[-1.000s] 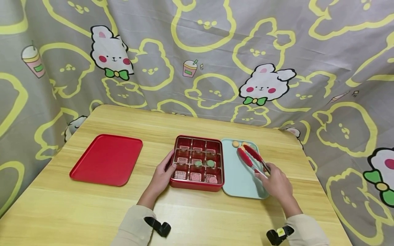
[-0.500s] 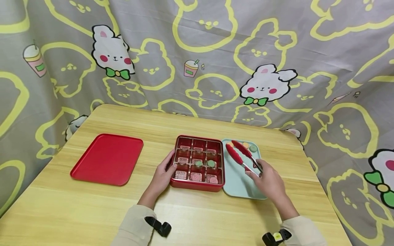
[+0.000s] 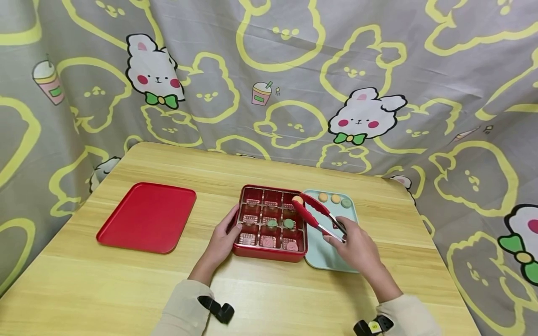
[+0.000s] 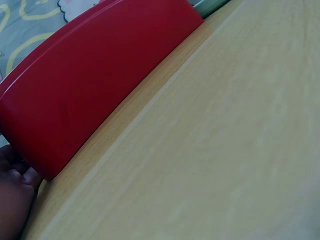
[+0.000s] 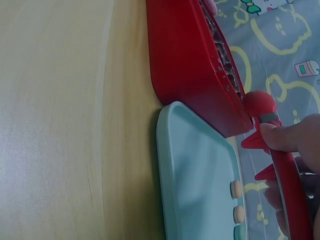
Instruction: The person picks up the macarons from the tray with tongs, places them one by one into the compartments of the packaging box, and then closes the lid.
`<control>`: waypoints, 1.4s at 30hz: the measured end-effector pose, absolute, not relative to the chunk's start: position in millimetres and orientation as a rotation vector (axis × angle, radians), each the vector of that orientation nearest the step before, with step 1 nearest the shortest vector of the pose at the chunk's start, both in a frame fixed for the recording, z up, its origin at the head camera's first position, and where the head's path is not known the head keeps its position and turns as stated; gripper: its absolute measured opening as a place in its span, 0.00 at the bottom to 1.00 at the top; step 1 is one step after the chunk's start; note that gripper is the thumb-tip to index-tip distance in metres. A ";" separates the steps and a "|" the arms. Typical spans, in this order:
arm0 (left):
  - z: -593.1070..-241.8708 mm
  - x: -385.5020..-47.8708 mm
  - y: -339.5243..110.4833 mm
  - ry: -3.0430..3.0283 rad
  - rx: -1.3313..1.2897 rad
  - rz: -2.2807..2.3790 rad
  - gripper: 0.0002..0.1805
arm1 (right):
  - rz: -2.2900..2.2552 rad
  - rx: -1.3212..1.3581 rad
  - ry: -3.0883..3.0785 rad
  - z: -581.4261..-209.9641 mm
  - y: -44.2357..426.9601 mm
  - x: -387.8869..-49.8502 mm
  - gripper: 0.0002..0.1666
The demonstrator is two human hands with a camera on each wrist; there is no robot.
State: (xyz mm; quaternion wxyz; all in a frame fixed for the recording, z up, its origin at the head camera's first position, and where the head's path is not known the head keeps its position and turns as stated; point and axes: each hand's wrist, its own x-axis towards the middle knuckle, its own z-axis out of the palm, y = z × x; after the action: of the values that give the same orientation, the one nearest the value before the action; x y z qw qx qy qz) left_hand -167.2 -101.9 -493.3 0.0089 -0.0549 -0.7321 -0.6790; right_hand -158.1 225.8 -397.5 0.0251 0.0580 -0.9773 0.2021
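A red box (image 3: 269,253) with a clear divided insert stands mid-table in the head view. My left hand (image 3: 223,237) grips its left side, thumb by the rim. In my right hand (image 3: 359,247) are red tongs (image 3: 306,214), which pinch an orange macaron (image 3: 297,199) above the box's back right compartment. Green macarons (image 3: 288,223) sit in the middle and right compartments of the middle row. Pink macarons (image 3: 291,245) lie in the same two columns of the front row. The right wrist view shows my thumb pressing the tongs (image 5: 292,200).
A pale blue tray (image 3: 329,255) touches or nearly touches the box's right side. Along its back edge lie two orange macarons (image 3: 335,199) and a green macaron (image 3: 346,203). On the table's left lies a flat red lid-like tray (image 3: 147,217). A patterned curtain (image 3: 286,70) hangs behind.
My right hand has moved the tongs leftward from the tray's back edge to over the box, carrying an orange macaron. The left hand has stayed on the box.
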 end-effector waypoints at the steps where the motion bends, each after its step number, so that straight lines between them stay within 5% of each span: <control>1: -493.4 -167.2 -101.9 -2.289 -0.167 -2.121 0.31 | 0.623 0.185 -3.026 -397.4 224.8 -158.0 0.36; 18: -459.7 -155.3 -99.5 -2.331 -0.148 -2.130 0.31 | 0.627 0.191 -3.014 -398.2 225.1 -158.6 0.37; 42: -495.0 -168.2 -101.1 -2.284 -0.187 -2.105 0.31 | 0.594 -0.118 -3.122 -413.8 266.5 -173.8 0.43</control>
State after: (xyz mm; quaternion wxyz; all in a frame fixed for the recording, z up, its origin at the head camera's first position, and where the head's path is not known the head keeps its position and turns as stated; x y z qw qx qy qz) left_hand -168.2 -101.1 -495.0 0.0150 -0.0601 -0.7340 -0.6764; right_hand -173.8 266.5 -413.8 -0.0194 -0.0371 -0.9815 0.1867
